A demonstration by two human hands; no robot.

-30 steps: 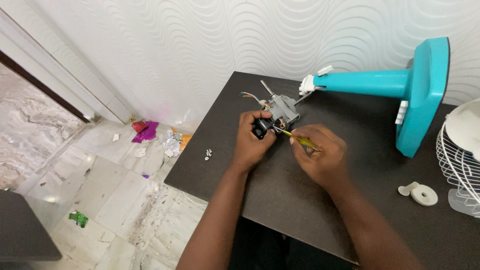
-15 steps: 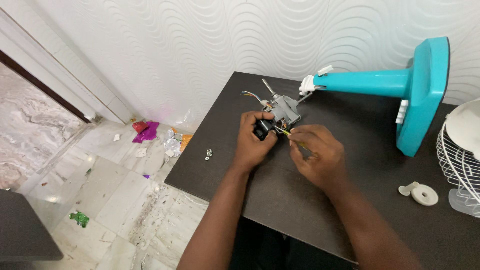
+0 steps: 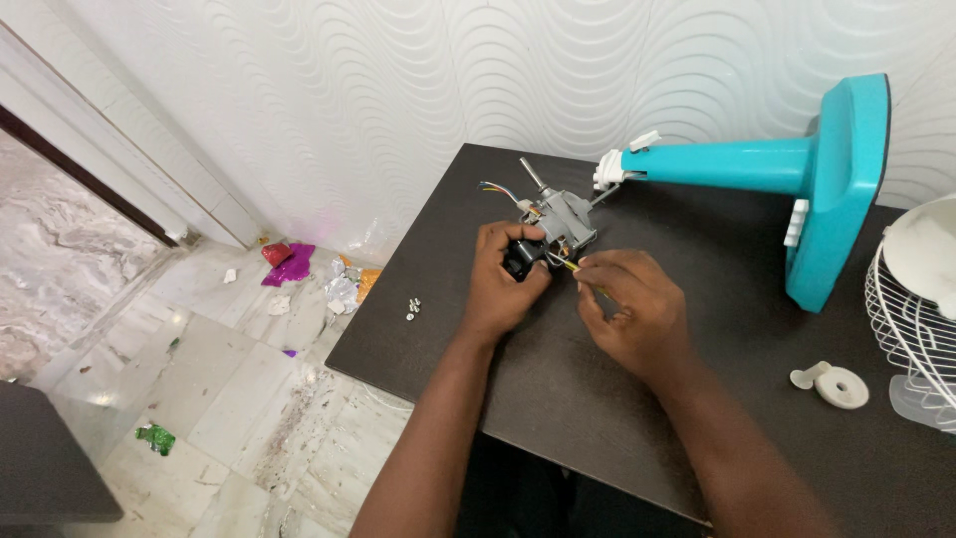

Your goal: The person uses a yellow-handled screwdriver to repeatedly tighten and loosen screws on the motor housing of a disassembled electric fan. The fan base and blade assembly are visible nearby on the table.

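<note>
A grey fan motor (image 3: 564, 217) with a metal shaft and coloured wires lies on the dark table (image 3: 558, 399), joined to the neck of a turquoise fan stand (image 3: 757, 164) lying on its side. My left hand (image 3: 506, 274) grips the motor's black lower part. My right hand (image 3: 629, 309) pinches a thin yellow-handled screwdriver (image 3: 576, 267) whose tip points at the motor, just right of my left hand's fingers.
A few small screws (image 3: 411, 308) lie near the table's left edge. A white plastic cap and ring (image 3: 832, 384) sit at the right, beside a white wire fan guard (image 3: 911, 319). Foil scraps (image 3: 299, 267) litter the tiled floor at the left.
My right hand has slid its grip toward the tool's tip, so less of the yellow handle shows. My left hand stays on the motor.
</note>
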